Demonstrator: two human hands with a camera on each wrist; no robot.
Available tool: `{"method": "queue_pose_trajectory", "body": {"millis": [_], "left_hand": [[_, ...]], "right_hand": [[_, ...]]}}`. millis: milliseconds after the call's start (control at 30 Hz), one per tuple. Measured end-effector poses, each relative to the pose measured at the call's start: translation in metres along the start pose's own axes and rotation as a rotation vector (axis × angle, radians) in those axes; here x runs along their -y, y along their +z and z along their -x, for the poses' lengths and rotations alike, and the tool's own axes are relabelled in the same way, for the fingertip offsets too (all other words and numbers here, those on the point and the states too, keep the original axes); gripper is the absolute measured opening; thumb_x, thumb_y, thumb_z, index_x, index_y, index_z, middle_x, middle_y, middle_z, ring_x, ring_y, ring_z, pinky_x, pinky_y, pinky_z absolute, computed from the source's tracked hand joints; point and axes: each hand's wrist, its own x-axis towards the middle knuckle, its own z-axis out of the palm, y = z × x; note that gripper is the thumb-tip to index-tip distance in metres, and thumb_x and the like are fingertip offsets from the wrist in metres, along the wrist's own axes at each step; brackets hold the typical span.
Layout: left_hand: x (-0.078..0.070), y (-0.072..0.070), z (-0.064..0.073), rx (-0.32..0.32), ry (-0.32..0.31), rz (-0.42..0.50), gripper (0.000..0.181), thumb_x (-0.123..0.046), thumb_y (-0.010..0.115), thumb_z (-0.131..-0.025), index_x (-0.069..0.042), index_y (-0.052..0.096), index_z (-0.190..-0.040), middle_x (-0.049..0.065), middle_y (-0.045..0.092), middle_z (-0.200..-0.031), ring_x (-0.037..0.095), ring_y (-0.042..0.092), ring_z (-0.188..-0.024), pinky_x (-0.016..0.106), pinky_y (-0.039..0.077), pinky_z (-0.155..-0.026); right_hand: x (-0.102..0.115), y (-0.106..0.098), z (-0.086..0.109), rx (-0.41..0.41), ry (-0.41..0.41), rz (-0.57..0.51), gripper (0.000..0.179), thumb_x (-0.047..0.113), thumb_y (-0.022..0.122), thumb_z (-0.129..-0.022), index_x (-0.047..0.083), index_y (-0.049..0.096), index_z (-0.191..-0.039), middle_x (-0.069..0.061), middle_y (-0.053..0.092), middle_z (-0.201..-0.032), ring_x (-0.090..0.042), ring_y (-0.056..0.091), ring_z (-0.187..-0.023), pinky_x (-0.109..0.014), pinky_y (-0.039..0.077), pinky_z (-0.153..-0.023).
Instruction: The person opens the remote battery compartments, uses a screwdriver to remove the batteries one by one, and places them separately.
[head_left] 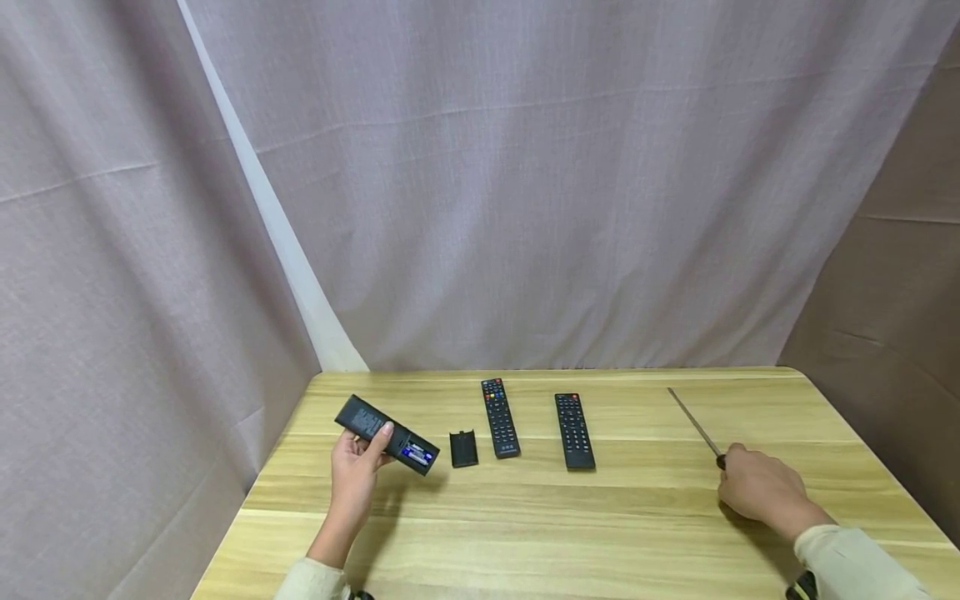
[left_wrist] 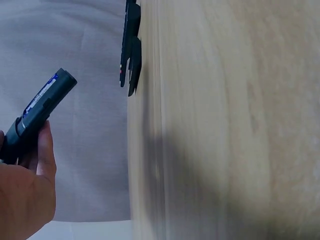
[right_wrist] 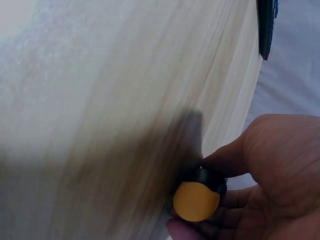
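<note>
Above the left part of the table, my left hand (head_left: 356, 477) holds a black remote control (head_left: 366, 419), back side up, with the thumb across it. Its battery compartment is uncovered, showing batteries (head_left: 417, 452) with blue wrapping. Just right of that remote, a black battery cover (head_left: 463, 448) lies on the wood. At the right, my right hand (head_left: 765, 490) grips a screwdriver (head_left: 694, 423) low over the table, its long metal shaft pointing away and to the left. In the right wrist view, thumb and fingers surround the black handle with its orange end (right_wrist: 196, 201).
Two more black remotes lie buttons up on the table: one (head_left: 500, 418) beside the battery cover, another (head_left: 575, 432) further right. Grey curtains (head_left: 525, 208) hang behind and along both sides of the wooden table (head_left: 570, 542).
</note>
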Motion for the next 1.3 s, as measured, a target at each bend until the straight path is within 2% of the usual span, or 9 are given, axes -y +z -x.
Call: {"method": "queue_pose_trajectory", "body": {"millis": [167, 367, 567, 900, 1067, 1300], "left_hand": [[-0.001, 0.000, 0.000, 0.008, 0.006, 0.008, 0.023, -0.013, 0.067, -0.106, -0.001, 0.055, -0.121, -0.009, 0.076, -0.090, 0.007, 0.076, -0.085, 0.029, 0.068, -0.073], [0.000, 0.000, 0.000, 0.017, -0.005, 0.025, 0.023, -0.015, 0.066, -0.107, -0.003, 0.054, -0.122, -0.008, 0.075, -0.092, 0.007, 0.076, -0.086, 0.029, 0.068, -0.071], [0.000, 0.002, 0.000, 0.027, -0.012, 0.015, 0.022, -0.013, 0.065, -0.107, -0.003, 0.054, -0.122, -0.009, 0.075, -0.092, 0.007, 0.075, -0.086, 0.029, 0.068, -0.072], [0.004, 0.004, -0.001, 0.019, 0.001, 0.017, 0.028, -0.010, 0.059, -0.109, 0.001, 0.049, -0.133, -0.006, 0.074, -0.100, 0.005, 0.075, -0.094, 0.028, 0.068, -0.083], [0.002, 0.007, -0.004, 0.006, 0.006, 0.019, 0.031, -0.006, 0.057, -0.110, 0.003, 0.046, -0.137, -0.004, 0.073, -0.104, 0.004, 0.075, -0.094, 0.025, 0.067, -0.082], [-0.002, 0.012, -0.007, 0.018, 0.001, 0.033, 0.031, 0.001, 0.057, -0.107, 0.004, 0.045, -0.135, -0.003, 0.073, -0.101, 0.003, 0.073, -0.091, 0.026, 0.068, -0.080]], "right_hand": [[0.001, 0.001, -0.002, -0.059, -0.022, -0.006, 0.018, 0.016, 0.056, -0.099, -0.002, 0.058, -0.098, -0.016, 0.066, -0.081, -0.033, 0.060, -0.071, -0.052, 0.051, -0.057], [0.002, 0.004, -0.003, -0.115, -0.040, -0.042, 0.018, 0.019, 0.056, -0.101, 0.002, 0.057, -0.096, -0.013, 0.060, -0.078, -0.031, 0.055, -0.069, -0.048, 0.046, -0.055], [0.009, 0.008, -0.007, -0.236, -0.084, -0.054, 0.016, 0.019, 0.058, -0.101, 0.008, 0.057, -0.089, -0.009, 0.058, -0.073, -0.028, 0.053, -0.067, -0.046, 0.042, -0.053], [0.043, 0.013, -0.007, -0.341, -0.156, -0.102, 0.021, 0.021, 0.063, -0.103, 0.012, 0.055, -0.086, -0.003, 0.051, -0.069, -0.021, 0.047, -0.063, -0.035, 0.034, -0.052], [0.062, 0.016, -0.007, -0.382, -0.216, -0.105, 0.022, 0.021, 0.066, -0.103, 0.013, 0.055, -0.086, 0.000, 0.049, -0.069, -0.018, 0.044, -0.061, -0.031, 0.032, -0.052], [0.089, 0.016, -0.009, -0.391, -0.284, -0.095, 0.017, 0.018, 0.067, -0.102, 0.012, 0.059, -0.089, 0.001, 0.052, -0.072, -0.016, 0.046, -0.062, -0.029, 0.035, -0.053]]}}
